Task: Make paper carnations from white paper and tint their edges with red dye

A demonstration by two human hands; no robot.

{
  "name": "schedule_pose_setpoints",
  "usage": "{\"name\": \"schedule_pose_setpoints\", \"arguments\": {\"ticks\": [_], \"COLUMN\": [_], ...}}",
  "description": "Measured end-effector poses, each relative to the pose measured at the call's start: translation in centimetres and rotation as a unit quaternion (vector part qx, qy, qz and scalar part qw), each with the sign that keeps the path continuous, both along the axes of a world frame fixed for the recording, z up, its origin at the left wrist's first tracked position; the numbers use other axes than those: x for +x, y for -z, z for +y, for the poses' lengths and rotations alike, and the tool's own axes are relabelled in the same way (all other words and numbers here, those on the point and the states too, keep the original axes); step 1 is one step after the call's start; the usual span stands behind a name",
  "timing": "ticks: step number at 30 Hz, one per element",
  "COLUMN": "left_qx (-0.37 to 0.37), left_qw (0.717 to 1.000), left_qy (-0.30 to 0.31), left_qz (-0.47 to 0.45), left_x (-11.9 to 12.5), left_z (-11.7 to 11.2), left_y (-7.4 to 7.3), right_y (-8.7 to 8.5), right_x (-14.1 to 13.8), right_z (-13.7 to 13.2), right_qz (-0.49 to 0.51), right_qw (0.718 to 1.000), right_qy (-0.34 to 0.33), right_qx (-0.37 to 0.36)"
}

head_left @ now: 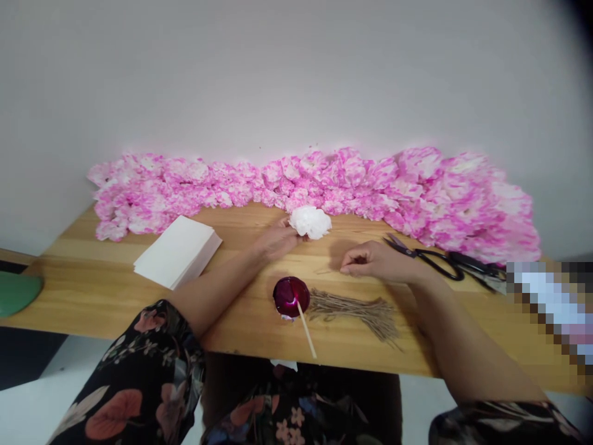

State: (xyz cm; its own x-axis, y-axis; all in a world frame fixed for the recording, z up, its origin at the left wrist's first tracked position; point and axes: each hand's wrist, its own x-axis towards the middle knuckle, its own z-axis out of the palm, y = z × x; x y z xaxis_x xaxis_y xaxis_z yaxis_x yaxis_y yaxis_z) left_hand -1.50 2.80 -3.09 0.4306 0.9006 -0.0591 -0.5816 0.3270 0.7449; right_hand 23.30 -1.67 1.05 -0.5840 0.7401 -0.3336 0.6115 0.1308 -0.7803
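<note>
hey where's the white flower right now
In the head view, the white flower is near the middle, in the left hand, just in front of the row of pink-and-white flowers and beyond the dark red dish.

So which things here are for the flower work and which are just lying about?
Probably for the work:
white flower, in the left hand
brown strands
dark pink liquid and its stick
pink flowers
maybe the white stack and scissors

Probably just lying about:
green thing, left edge
blurred-out thing, right edge
</note>
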Motion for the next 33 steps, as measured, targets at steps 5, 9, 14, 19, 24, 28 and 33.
{"name": "schedule_pose_setpoints", "arguments": {"ticks": [5,9,14,19,24,28,33], "left_qx": [-0.002,0.0,0.003,0.014,0.011,0.002,0.008], "left_qw": [1.0,0.999,0.999,1.0,1.0,1.0,1.0], "left_qy": [0.016,0.031,0.032,0.027,0.017,0.017,0.021], "left_qz": [0.009,0.009,0.019,-0.006,0.002,0.015,0.004], "left_x": [-0.3,-0.5,-0.4,-0.4,-0.4,-0.3,-0.4], "left_z": [0.2,0.1,-0.1,0.0,0.3,0.3,0.2], "left_y": [0.1,-0.5,-0.9,-0.4,0.1,0.0,-0.1], "right_y": [-0.1,-0.1,0.4,-0.5,-3.1,-3.8,-2.2], "right_x": [0.5,0.8,1.1,0.7,-0.9,-1.5,-1.0], "right_z": [0.0,0.7,1.3,0.7,-0.8,-1.8,-3.2], "right_qz": [0.017,-0.04,-0.054,-0.025,-0.005,-0.014,-0.052], "right_qw": [0.993,0.981,0.979,0.984,0.985,0.99,0.984], "right_qy": [0.058,0.087,0.082,0.094,0.062,-0.017,-0.049], "right_qx": [0.098,0.169,0.176,0.146,0.16,0.139,0.163]}}
